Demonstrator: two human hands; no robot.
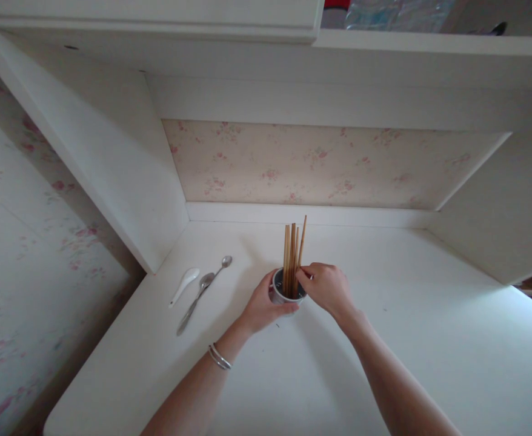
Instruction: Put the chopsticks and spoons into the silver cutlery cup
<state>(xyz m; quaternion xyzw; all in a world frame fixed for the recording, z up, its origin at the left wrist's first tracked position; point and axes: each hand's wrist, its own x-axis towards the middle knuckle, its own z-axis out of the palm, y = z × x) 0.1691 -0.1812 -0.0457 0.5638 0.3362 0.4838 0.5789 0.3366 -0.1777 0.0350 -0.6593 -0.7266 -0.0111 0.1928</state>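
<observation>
A round cup (280,297) with a pale rim and dark inside stands on the white desk. My left hand (265,304) is wrapped round its left and near side. Several wooden chopsticks (289,254) rise upright from the cup in a bunch. At the cup's right rim my right hand (327,287) pinches one chopstick (303,238), which leans a little to the right and stands higher than the others. Its lower end is hidden by my fingers and the cup.
Left of the cup lie a white spoon (185,283) and metal spoons (206,280), partly overlapping. The white desk (402,339) ends at a back wall with floral paper (293,163). A shelf (429,43) overhangs, and side panels (106,151) flank the desk.
</observation>
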